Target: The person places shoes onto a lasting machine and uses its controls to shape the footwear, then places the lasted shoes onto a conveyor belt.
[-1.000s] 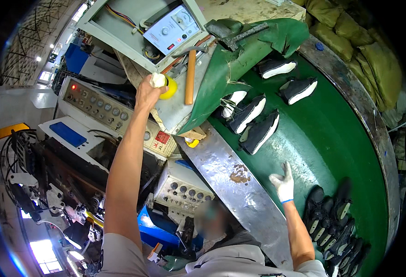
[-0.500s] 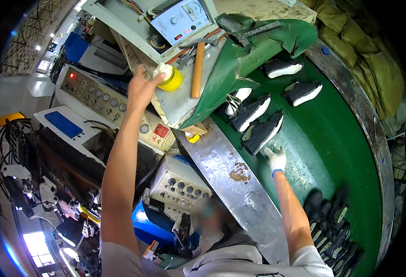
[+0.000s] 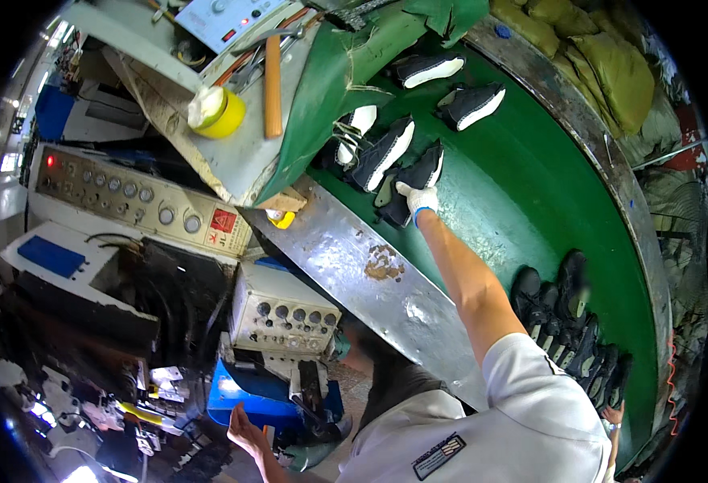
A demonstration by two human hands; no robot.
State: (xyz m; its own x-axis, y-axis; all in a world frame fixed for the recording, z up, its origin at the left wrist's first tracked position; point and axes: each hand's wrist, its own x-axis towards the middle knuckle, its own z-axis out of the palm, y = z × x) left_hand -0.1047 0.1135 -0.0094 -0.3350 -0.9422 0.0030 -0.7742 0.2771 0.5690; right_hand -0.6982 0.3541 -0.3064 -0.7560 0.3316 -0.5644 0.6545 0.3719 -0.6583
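My right hand (image 3: 420, 201), in a white glove with a blue cuff, is closed on the near end of a black shoe upper (image 3: 422, 169) with a white lower edge. That shoe lies tilted on the green conveyor surface (image 3: 523, 185), beside another black-and-white shoe (image 3: 384, 154). Its end under my fingers is partly hidden. My bare left hand (image 3: 246, 433) hangs low by the blue machine base (image 3: 225, 390), its fingers loosely stretched and nothing seen in them. A yellow tub (image 3: 224, 117) with white stuff at its mouth stands on the worktop.
A wooden-handled hammer (image 3: 273, 88) lies by the tub. A metal ledge (image 3: 354, 249) edges the conveyor. Several black shoes (image 3: 559, 314) stand near right, with another person's hand (image 3: 613, 414) beside them. Left are control panels (image 3: 129, 193) and a machine. Khaki sacks (image 3: 611, 72) lie beyond.
My left hand has left the yellow tub and dropped low toward my body. My right hand has moved from the bare green surface onto the black shoe. The whole view has shifted.
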